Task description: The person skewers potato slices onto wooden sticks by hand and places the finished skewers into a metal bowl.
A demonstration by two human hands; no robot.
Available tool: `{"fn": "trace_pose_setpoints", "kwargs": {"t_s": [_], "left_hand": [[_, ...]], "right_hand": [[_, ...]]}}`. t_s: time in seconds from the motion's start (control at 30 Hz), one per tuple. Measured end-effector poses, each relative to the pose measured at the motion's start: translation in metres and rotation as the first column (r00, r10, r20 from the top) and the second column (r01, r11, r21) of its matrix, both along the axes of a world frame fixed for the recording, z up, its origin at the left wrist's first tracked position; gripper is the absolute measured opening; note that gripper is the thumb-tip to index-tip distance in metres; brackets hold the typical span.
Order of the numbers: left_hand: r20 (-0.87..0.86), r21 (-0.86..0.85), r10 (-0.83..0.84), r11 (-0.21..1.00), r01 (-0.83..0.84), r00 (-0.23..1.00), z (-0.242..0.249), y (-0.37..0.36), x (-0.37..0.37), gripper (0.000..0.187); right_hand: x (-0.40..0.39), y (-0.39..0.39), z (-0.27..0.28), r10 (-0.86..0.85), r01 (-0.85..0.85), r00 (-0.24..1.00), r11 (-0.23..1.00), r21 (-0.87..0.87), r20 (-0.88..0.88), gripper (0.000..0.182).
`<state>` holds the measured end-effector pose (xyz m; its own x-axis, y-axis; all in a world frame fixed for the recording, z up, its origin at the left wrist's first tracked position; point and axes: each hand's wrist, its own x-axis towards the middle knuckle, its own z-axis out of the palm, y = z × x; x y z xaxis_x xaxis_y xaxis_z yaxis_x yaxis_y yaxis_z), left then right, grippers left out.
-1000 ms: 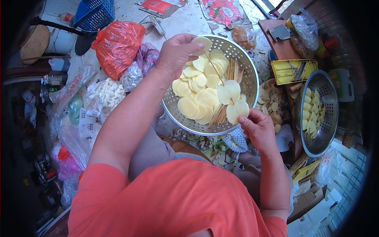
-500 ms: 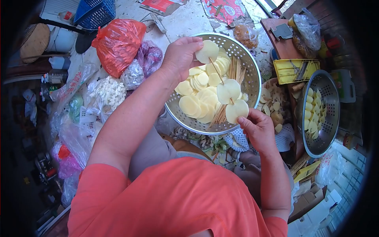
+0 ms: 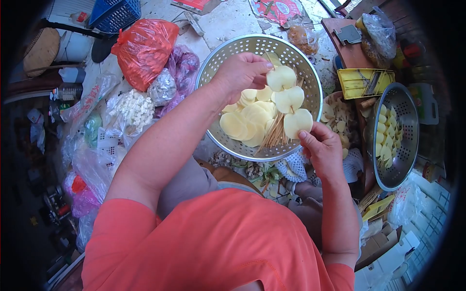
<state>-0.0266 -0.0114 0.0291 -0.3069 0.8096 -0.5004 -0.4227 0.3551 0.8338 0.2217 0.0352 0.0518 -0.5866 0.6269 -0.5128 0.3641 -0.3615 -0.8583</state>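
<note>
A: What does each of your hands hold?

B: My left hand [image 3: 240, 72] pinches the top potato slice [image 3: 281, 77]; my right hand [image 3: 323, 148] grips the lowest slice [image 3: 297, 122] on the skewer.

A: Where are they?

B: Above the colander [image 3: 218, 63], right of centre, loose slices [image 3: 242, 123] at its 6 o'clock. A second colander [image 3: 405, 104] sits at 3 o'clock.

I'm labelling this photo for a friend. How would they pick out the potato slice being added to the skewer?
Find the big colander in the middle. Above it, three slices sit in a row on one stick. The top slice is the one, pinched by the left hand; the loose slices lie flat in the colander.
</note>
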Motion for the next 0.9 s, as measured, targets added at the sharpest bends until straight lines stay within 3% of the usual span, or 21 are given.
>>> {"fn": "trace_pose_setpoints", "kwargs": {"t_s": [0.07,0.1,0.17,0.2,0.27,0.3,0.37,0.5,0.57,0.7,0.77,0.8,0.87,0.9], "left_hand": [[-0.237,-0.027,0.096,0.994,-0.106,0.967,-0.003,0.004,-0.007,0.025],[-0.236,-0.021,0.095,0.994,-0.103,0.967,-0.010,0.006,-0.013,0.025],[-0.657,-0.136,-0.014,0.986,-0.100,0.753,-0.029,0.006,-0.031,0.028],[-0.661,-0.130,-0.012,0.987,-0.099,0.750,-0.034,0.004,-0.037,0.028],[-0.816,-0.494,-0.466,0.869,0.007,0.342,-0.040,0.000,-0.041,0.031],[-0.817,-0.492,-0.466,0.871,0.012,0.340,-0.041,0.001,-0.037,0.031],[-0.661,-0.734,-0.707,0.679,-0.019,0.253,-0.042,-0.001,-0.030,0.031],[-0.639,-0.743,-0.718,0.669,0.016,0.276,-0.049,0.000,-0.035,0.036],[-0.542,-0.801,-0.786,0.590,0.098,0.299,-0.052,0.001,-0.041,0.038],[-0.560,-0.765,-0.727,0.638,0.090,0.397,-0.053,-0.004,-0.036,0.045],[-0.617,-0.688,-0.686,0.708,0.157,0.386,-0.046,-0.007,-0.033,0.027],[-0.618,-0.689,-0.685,0.708,0.153,0.385,-0.039,-0.006,-0.035,0.027],[-0.543,-0.618,-0.603,0.758,0.209,0.584,-0.024,-0.006,-0.038,0.023],[-0.546,-0.617,-0.601,0.760,0.206,0.583,-0.017,-0.005,-0.037,0.023]], "right_hand": [[0.003,0.004,0.001,-0.016,0.016,1.000,1.000,0.016,-0.004,0.017],[0.005,0.006,0.003,-0.054,0.054,0.998,0.999,0.007,-0.014,0.017],[0.005,0.009,0.004,-0.092,0.092,0.995,0.996,0.004,-0.032,0.017],[0.005,0.009,0.004,-0.096,0.096,0.995,0.995,0.006,-0.036,0.017],[0.007,0.008,0.004,-0.103,0.103,0.994,0.995,0.004,-0.032,0.016],[0.007,0.007,0.004,-0.098,0.098,0.995,0.995,-0.011,-0.034,0.016],[0.006,0.008,0.004,-0.086,0.085,0.996,0.996,-0.020,-0.029,0.017],[0.006,0.009,0.006,-0.066,0.066,0.997,0.998,-0.010,-0.044,0.019],[0.006,0.007,0.007,-0.064,0.063,0.998,0.998,-0.010,-0.023,0.019],[0.005,0.005,0.007,-0.046,0.046,0.999,0.999,0.011,-0.001,0.018],[0.005,0.003,0.007,-0.030,0.030,0.999,0.999,-0.021,-0.013,0.018],[0.004,0.002,0.006,-0.029,0.028,0.999,0.999,-0.021,-0.016,0.018],[0.005,-0.001,0.005,0.054,-0.055,0.998,0.997,-0.059,-0.009,0.017],[0.005,-0.003,0.005,0.056,-0.057,0.998,0.997,-0.057,-0.011,0.017]]}}
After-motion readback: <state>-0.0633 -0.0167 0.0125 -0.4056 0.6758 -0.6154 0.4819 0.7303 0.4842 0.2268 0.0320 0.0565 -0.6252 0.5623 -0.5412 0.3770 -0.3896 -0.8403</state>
